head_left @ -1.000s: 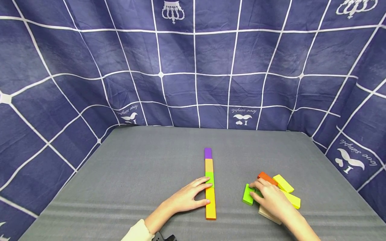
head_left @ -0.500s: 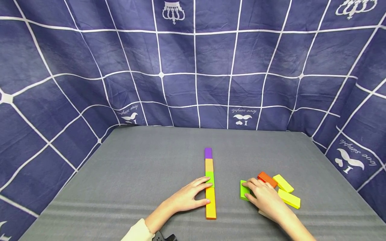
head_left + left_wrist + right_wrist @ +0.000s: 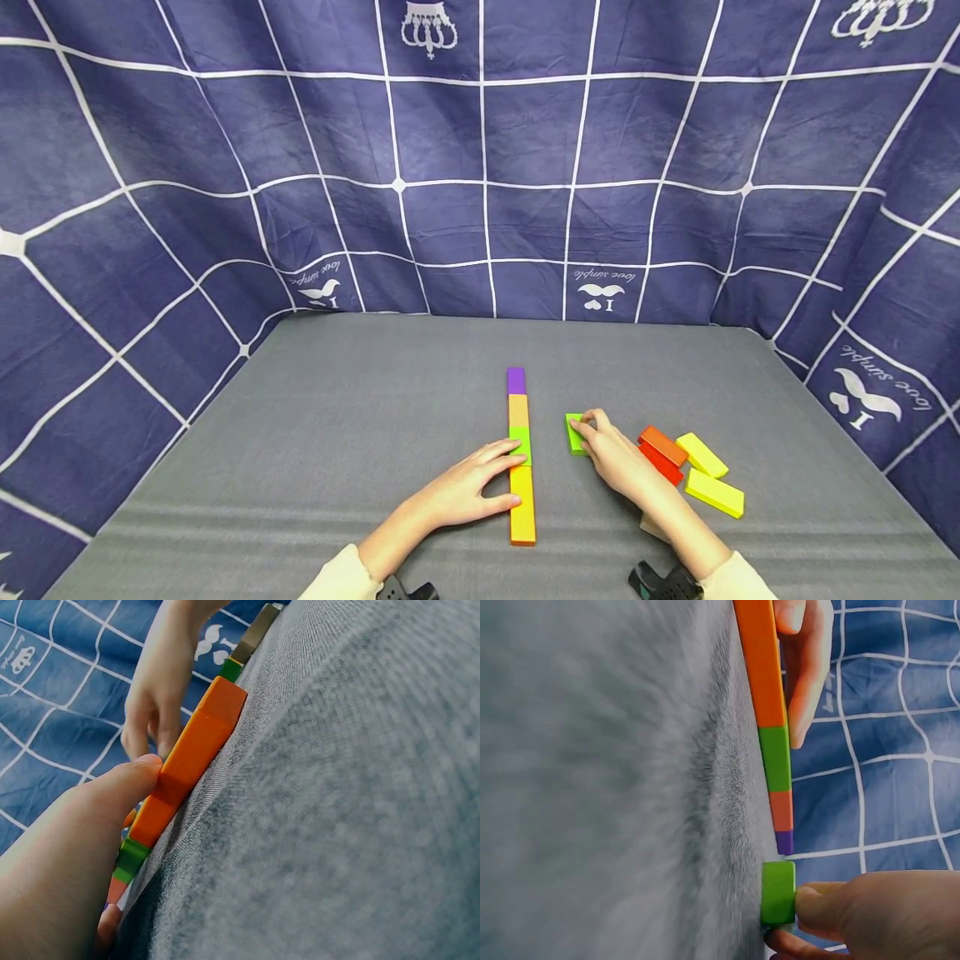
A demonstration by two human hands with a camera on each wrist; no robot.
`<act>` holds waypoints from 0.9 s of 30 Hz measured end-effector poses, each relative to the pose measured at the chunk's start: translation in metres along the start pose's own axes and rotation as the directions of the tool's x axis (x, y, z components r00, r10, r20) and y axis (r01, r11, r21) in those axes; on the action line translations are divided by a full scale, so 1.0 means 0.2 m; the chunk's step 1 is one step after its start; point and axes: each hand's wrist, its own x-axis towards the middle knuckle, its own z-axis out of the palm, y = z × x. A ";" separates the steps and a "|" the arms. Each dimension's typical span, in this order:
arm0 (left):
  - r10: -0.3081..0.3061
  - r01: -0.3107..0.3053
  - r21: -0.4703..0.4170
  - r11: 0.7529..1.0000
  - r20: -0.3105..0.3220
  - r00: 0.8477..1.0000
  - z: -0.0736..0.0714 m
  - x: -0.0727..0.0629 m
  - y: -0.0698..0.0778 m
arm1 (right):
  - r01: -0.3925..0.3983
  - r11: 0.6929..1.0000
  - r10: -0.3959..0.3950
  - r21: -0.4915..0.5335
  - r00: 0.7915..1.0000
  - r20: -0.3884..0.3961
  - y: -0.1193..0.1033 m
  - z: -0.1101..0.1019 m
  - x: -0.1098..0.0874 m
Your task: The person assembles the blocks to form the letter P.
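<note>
Blue curtain with white grid [image 3: 450, 137] behind gray cloth-covered tabletop [image 3: 360, 417]. On the cloth, straight end-to-end row of purple, tan, green and yellow-topped blocks [image 3: 523, 482]. Left hand [image 3: 467, 492] laid along the row, fingers spread, fingertips over green section, thumb at yellow-topped one. Right hand [image 3: 618, 461] in thumb-and-finger pinch. Beside right forearm: two yellow blocks [image 3: 715, 493], orange block [image 3: 663, 446], partly covered red block [image 3: 662, 463]. In the pinch: loose green block [image 3: 574, 435], protruding left of fingertips, right of row, apart from it.
</note>
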 end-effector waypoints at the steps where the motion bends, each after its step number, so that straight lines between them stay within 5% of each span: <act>1: 0.001 -0.001 0.000 1.000 -0.001 1.000 0.00 0.00 0.00 | 0.000 1.000 0.000 -0.003 1.000 -0.012 0.00 0.01 0.02; 13: 0.010 -0.010 -0.005 1.000 0.008 1.000 0.00 0.00 0.00 | -0.068 0.990 0.091 0.126 0.978 -0.186 0.08 0.14 0.22; 21: -0.003 0.003 -0.014 1.000 0.016 1.000 0.00 0.00 -0.01 | 0.036 0.999 -0.037 -0.008 0.984 -0.176 0.07 0.15 0.33; 27: -0.011 0.011 -0.009 1.000 0.017 1.000 0.00 0.00 0.00 | -0.018 0.999 0.015 -0.029 0.996 -0.087 0.06 0.17 0.42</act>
